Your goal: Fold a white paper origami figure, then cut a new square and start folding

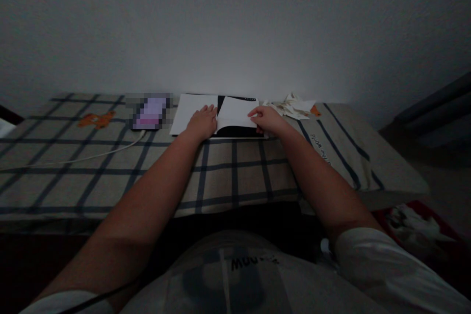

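A flat black board or sheet [235, 132] lies near the back of the table, with white paper on both its halves. My left hand [203, 122] rests flat, fingers stretched out, on the left white sheet [186, 108]. At the right, my right hand [267, 120] pinches the edge of a smaller white sheet [235, 110] between thumb and fingers. That sheet's near edge curves up off the black surface. Beside my right hand lies a heap of crumpled, torn paper strips [294, 106].
A phone [149, 114] with a lit, blurred screen and a white cable [110, 152] lies at left. Farther left is an orange cut-out piece [96, 119]. A checked cloth [235, 171] covers the table, against a wall. At lower right stands a red container [437, 221] holding white scraps.
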`<state>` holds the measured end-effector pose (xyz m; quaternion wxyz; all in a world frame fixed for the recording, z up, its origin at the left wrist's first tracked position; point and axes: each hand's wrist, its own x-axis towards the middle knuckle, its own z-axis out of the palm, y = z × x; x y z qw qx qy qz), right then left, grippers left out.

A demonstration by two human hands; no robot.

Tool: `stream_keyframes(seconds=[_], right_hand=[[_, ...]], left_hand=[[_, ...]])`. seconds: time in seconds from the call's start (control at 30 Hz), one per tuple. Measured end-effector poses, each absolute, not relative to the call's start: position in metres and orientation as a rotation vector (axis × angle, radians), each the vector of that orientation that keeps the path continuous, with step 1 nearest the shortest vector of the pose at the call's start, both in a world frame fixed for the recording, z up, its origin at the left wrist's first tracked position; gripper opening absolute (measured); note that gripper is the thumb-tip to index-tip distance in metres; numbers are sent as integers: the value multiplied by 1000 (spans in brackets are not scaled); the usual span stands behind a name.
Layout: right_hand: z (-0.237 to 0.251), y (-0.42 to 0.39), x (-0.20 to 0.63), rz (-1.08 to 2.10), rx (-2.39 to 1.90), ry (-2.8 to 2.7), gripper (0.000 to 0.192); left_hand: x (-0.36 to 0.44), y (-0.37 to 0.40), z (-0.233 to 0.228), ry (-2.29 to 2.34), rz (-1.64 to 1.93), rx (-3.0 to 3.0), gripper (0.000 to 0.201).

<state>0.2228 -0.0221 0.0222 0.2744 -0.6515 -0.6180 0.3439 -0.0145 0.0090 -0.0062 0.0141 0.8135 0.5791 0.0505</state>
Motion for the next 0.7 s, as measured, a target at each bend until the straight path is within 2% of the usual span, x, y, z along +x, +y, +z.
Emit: stream_keyframes(seconds=[0.17, 0.4, 0.7], right_hand=[[29, -25, 220, 1010, -1720, -1535, 18], [26, -25, 221, 1003, -1722, -1545, 26], [19, -20, 227, 963, -1757, -1685, 29]], left_hand=[[-16, 12, -12, 1814, 262, 2505, 61], [-28, 28, -24, 1731, 477, 2513, 55], [-21, 23, -19, 1799, 266, 2527, 57]])
